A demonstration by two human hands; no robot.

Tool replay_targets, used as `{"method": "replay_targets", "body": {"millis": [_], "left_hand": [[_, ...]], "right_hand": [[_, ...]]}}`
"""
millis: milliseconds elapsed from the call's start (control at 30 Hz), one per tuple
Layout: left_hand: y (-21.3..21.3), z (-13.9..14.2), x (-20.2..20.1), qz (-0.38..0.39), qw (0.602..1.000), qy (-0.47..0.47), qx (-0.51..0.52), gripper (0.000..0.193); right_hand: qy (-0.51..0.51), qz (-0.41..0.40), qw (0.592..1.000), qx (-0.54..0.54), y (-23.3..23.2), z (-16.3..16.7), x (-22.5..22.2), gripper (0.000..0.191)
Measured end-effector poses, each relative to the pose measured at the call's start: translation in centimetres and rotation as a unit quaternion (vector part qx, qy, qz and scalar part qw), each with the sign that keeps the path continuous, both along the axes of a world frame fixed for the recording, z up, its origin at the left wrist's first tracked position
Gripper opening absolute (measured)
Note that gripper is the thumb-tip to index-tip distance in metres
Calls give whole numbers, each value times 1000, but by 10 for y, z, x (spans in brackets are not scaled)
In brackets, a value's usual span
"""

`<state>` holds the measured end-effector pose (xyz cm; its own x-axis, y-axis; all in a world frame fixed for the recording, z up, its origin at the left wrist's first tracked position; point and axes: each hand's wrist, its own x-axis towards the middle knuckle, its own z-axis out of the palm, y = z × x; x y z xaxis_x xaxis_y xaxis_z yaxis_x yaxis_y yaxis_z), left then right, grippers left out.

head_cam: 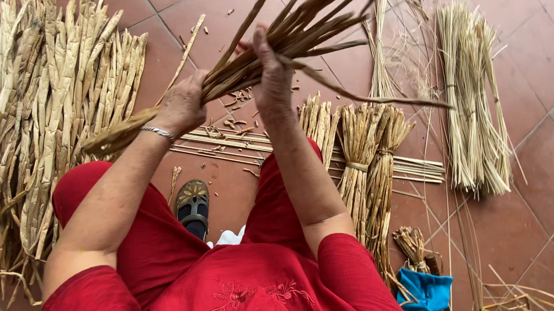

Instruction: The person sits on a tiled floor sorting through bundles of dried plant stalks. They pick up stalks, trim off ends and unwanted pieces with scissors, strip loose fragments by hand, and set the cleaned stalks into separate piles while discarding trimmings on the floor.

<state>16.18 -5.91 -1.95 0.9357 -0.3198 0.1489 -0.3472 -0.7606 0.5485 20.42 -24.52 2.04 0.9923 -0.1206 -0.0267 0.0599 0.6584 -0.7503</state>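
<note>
Red cloth of my blouse [234, 292] and trousers fills the bottom of the view, with my two bare arms rising out of the sleeves toward a bundle of brown dried stalks [270, 44] that I hold up in front of me. Both hands grip it: my left hand [181, 107], with a thin silver bracelet [158, 131] at the wrist, is closed around the thick lower end of the bundle, while my right hand [270, 69] is wrapped around it higher up, fingers curled over the stalks so the tips fan out past it toward the top right. One loose stalk bends away to the right. Below the bundle, between my knees, my sandalled foot [193, 207] rests on the red tiled floor [544, 222], where small broken bits lie scattered. To my left lies a broad heap of pale flattened leaves [50, 118]. To my right are tied sheaves of straw-coloured stalks [367, 163], a row of thin sticks lying flat beneath them, and further right a bunch of fine pale reeds [472, 99]. A blue cloth [426, 293] sits near my right elbow
</note>
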Motion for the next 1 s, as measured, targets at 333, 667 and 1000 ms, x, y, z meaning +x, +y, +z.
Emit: {"method": "replay_targets", "body": {"millis": [333,667,1000], "left_hand": [[-17,-9,-22,-60,967,109,-220,82],[-18,-41,-8,31,944,243,-220,54],[36,-51,-24,-23,967,98,-232,40]], "right_hand": [[63,51,990,119,26,-44,-49,15],[-71,165,961,-211,-32,-56,-51,39],[324,30,899,-295,-142,-243,-177,30]]}}
